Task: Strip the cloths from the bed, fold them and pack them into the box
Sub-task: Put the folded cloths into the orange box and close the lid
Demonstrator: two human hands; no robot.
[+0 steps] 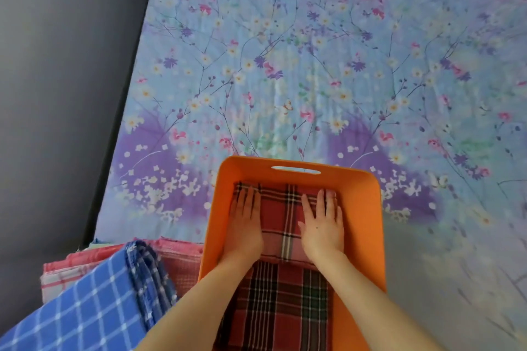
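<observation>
Head view: an orange box [368, 225] stands on the bed, at the near middle of the scene, on a pale blue and purple floral sheet [313, 65] that covers the mattress out to the far edge. The box's far wall has a slot handle [295, 170] cut through it.

Inside the box lies a folded red plaid cloth [281, 216], flat on the bottom and filling most of the width, with a strip of bare orange between it and the right wall. A fold edge crosses the cloth from left to right. Beyond that edge the plaid is paler. Nearer than it, a darker red, black and green plaid [285, 308] runs out of the bottom of the frame. I cannot tell whether this is one cloth or two.

Both hands are in the box, palms down on the paler part of the cloth. The left hand [246, 222] rests near the left wall and the right hand [323, 225] lies toward the right. The fingers [248, 196] of each hand are straight, close together and pointing to the far wall. They press flat and grip nothing.

Just left of the box, folded cloths are stacked on the near edge of the bed. A blue checked cloth [85, 308] lies on top, over a pink checked cloth [182, 262] that touches the box's left wall. A grey surface [57, 94] runs along the left side of the bed.
</observation>
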